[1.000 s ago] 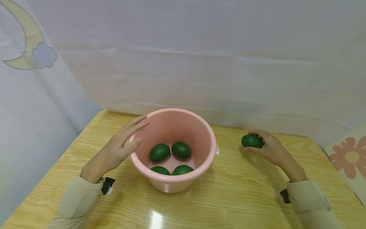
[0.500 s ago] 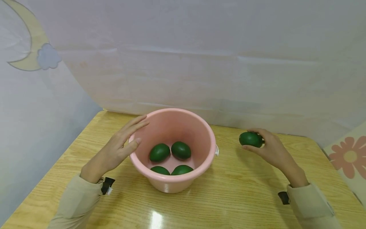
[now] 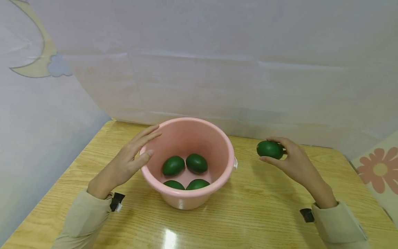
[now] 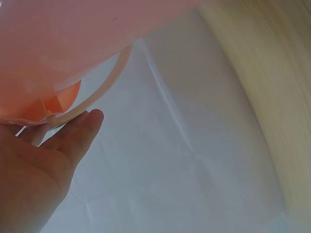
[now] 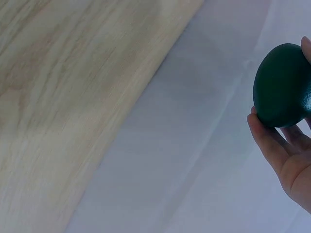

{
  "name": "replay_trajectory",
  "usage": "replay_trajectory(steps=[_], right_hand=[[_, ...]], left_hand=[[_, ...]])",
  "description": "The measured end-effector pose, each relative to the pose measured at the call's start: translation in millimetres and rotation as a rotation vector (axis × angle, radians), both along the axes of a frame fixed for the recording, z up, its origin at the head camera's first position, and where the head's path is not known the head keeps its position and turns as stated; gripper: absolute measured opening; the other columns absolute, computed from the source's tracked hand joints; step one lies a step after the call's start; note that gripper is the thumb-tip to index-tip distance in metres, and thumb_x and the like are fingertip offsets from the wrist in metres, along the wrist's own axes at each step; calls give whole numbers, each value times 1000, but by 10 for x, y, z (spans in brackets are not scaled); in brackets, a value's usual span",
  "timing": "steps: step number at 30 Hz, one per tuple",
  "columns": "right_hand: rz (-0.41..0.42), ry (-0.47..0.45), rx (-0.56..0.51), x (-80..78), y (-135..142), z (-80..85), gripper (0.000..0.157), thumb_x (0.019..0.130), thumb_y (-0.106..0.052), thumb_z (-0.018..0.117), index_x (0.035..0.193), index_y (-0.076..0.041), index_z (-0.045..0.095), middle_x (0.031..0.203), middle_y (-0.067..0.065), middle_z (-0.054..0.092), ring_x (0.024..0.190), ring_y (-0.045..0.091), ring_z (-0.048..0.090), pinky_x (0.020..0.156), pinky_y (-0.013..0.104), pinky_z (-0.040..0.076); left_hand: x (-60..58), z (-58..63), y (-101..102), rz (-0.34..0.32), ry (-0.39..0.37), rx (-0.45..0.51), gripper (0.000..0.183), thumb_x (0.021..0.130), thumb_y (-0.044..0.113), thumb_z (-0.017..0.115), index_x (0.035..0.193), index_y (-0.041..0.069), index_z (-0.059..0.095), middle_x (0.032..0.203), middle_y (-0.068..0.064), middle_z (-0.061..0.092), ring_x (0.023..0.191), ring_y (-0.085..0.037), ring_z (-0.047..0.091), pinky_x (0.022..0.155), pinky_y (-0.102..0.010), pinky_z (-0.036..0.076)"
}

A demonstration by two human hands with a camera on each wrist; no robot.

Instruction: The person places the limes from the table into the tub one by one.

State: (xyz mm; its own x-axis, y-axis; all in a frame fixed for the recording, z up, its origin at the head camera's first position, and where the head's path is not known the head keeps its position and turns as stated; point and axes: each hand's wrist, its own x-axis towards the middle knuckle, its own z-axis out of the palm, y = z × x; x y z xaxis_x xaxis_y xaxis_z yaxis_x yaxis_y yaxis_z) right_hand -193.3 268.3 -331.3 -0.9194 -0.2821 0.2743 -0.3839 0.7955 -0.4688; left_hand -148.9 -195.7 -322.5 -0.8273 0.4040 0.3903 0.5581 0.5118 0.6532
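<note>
In the head view, a pink bucket (image 3: 185, 196) stands on the table. Inside it lie several smooth dark green avocados (image 3: 173, 165), the nearer ones partly hidden by the front rim. My left hand (image 3: 125, 162) rests on the bucket's left rim, its fingers extended; the left wrist view shows those fingers (image 4: 87, 128) beside the bucket's pale handle (image 4: 109, 80). Off to the bucket's right, my right hand (image 3: 295, 162) holds another avocado (image 3: 269, 149) between thumb and fingers, above the table. That same avocado (image 5: 282, 85) fills the grasp in the right wrist view.
The wooden table (image 3: 248, 214) reaches back to a pale cloth wall (image 3: 199, 86). A white handle joint (image 3: 236, 163) sticks out at the bucket's right side. Wood surface lies between the bucket and my right hand.
My right hand has lifted the avocado off the table and moved it slightly left, towards the bucket. The left hand and the bucket hold their places.
</note>
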Motion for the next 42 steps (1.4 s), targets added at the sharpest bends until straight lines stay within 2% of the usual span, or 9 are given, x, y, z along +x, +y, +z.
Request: replay_trajectory(steps=[2,18,20,24,26,28,32,34,42], right_hand=[[6,17,-8,13,-23,20,59,81,-31,82,131,-8,60,125,19,63,101,29,60,72,24,47],[22,76,-32,99,-183,158,59,80,-32,84,130,-8,61,121,15,65,101,26,62,77,10,43],[25,88,-37,121,-211,191,60,79,-31,84,130,-8,61,120,14,66,101,22,61,78,8,43],[32,108,-45,160,-258,255,60,78,-30,85,130,-11,62,120,11,66,99,2,56,79,7,42],[36,112,-46,176,-279,282,60,78,-29,85,130,-12,62,120,10,66,99,0,54,80,7,42],[39,112,-48,192,-297,308,61,78,-29,85,131,-12,61,120,10,66,100,4,56,80,6,42],[50,115,-59,220,-334,362,61,78,-27,85,132,-10,61,122,12,65,104,22,61,82,3,41],[54,124,-66,234,-355,392,62,78,-28,85,132,-11,61,123,12,65,104,23,61,82,3,40],[64,170,-91,319,-510,541,62,75,-27,88,131,-20,63,122,3,66,103,2,56,85,6,41]], left_hand=[[1,0,0,1,2,-1,50,100,12,49,150,14,44,163,-4,28,151,-30,24,113,-64,25],[-9,-18,-7,-4,12,5,51,100,13,50,150,15,44,163,-3,29,150,-29,26,113,-64,25],[-8,-17,-7,-3,13,5,51,100,13,50,150,15,44,163,-3,29,150,-29,26,113,-64,25],[-11,-20,-6,-2,16,4,51,99,13,49,150,15,44,163,-3,29,150,-29,26,113,-64,25],[-12,-21,-5,-1,18,3,51,99,13,49,150,15,44,163,-3,29,150,-29,26,113,-63,25],[-13,-22,-5,-2,18,2,51,99,13,49,150,14,45,162,-3,29,150,-29,26,113,-64,25],[-13,-21,-4,-1,17,-1,51,99,12,50,150,14,45,162,-4,29,150,-30,26,113,-64,25],[-15,-21,-5,0,15,-2,51,99,11,50,150,14,45,162,-3,29,150,-30,26,113,-64,25],[-5,-17,-9,4,19,-8,50,100,13,50,150,15,45,162,-3,29,150,-29,26,113,-64,25]])
